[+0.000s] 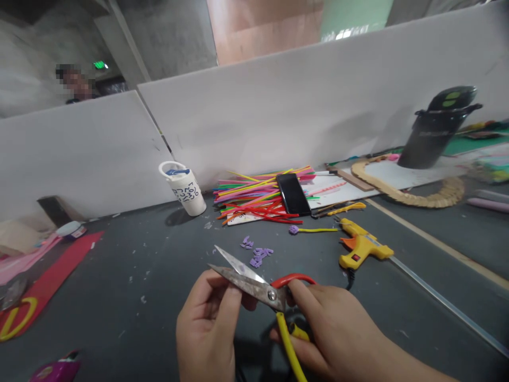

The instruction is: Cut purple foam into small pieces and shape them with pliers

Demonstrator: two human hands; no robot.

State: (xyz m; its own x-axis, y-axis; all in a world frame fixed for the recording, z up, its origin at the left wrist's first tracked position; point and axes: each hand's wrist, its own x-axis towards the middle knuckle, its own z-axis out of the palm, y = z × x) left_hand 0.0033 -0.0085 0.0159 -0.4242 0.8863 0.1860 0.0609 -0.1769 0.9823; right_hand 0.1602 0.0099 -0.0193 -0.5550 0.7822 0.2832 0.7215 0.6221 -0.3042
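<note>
My right hand [338,323] grips a pair of scissors [254,284] with one red and one yellow handle. Their blades are parted and point up to the left. My left hand [212,318] is closed in a pinch right beside the lower blade; what its fingers hold, if anything, is hidden behind the blade and thumb. Just beyond the blades lie several small purple pieces [260,256] on the dark table [131,313]. Further right, a purple ball-shaped tip [294,229] sits on the end of a yellow-green stem [318,230].
A yellow glue gun [363,246] with a long clear stick lies right of my hands. Behind are colourful sticks [250,193], a black phone [294,194] and a white cup [186,191]. Red sheet material [63,276] lies left. A white partition [254,122] borders the back; a person is beyond it.
</note>
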